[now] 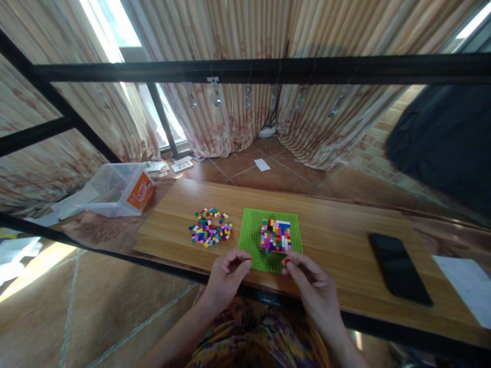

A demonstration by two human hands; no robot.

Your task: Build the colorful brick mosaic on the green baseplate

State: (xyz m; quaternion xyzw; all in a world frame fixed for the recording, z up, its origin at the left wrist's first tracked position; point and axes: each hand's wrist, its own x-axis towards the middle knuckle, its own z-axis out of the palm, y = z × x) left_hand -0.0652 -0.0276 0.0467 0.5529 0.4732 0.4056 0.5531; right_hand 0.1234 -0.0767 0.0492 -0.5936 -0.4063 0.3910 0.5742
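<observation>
A green studded baseplate (249, 230) lies on the wooden tabletop. On it sits a block of many-coloured toy bricks (275, 235), built up in rows. My right hand (312, 281) is at the baseplate's near right corner, thumb and forefinger pinched on a small red brick (286, 261). By the near left edge, my left hand (229, 276) is closed in a pinch too. A hint of red shows at its fingertips, but I cannot make out what it holds. Left of the baseplate, a loose pile of small coloured bricks (209, 232) is spread on the wood.
A black phone (400, 268) and a white sheet of paper (466, 283) lie to the right. A clear plastic bin (115, 191) with an orange label stands at the far left. A dark metal bar (245, 70) crosses in front of the curtains (245, 30).
</observation>
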